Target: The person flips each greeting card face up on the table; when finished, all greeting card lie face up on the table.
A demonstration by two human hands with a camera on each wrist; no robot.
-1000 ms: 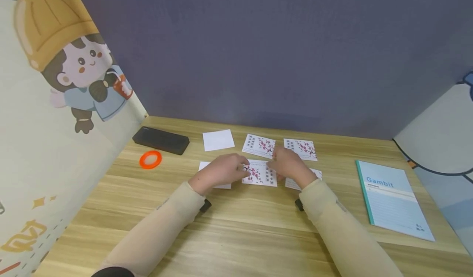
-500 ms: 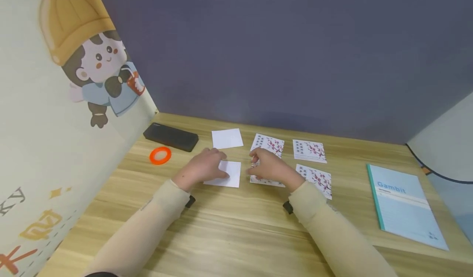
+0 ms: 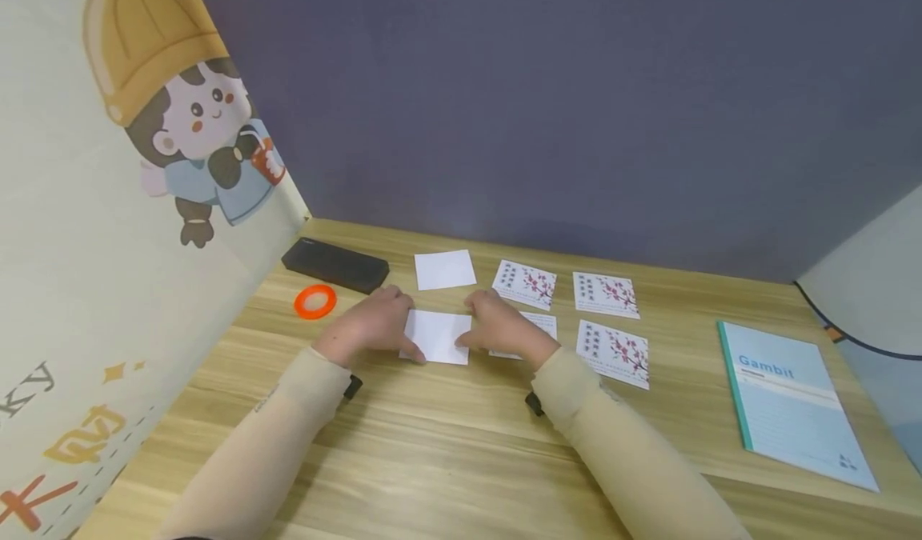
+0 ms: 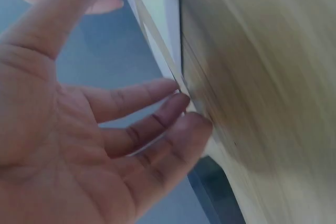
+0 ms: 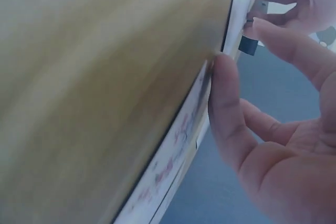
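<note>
A blank white card (image 3: 439,336) lies flat on the wooden table between my two hands. At its left edge is my left hand (image 3: 370,324), thumb by the lower corner; the left wrist view shows relaxed fingers (image 4: 170,129) with their tips on the tabletop. My right hand (image 3: 500,324) is at the card's right edge, and in the right wrist view a fingertip (image 5: 226,69) meets the table, with the thumb apart. Partly under the right hand in the head view is a card with printed writing (image 3: 546,322). Neither hand grips anything.
Behind lie another blank card (image 3: 444,270) and a plum-blossom card (image 3: 529,282). Two more blossom cards, one back (image 3: 605,294) and one front (image 3: 614,354), are to the right. A black case (image 3: 334,265), an orange ring (image 3: 314,302) and a notebook (image 3: 795,404) flank them.
Both hands have moved left from the printed middle card to the blank front card, first the left, then the right. The head view has shifted slightly left.
</note>
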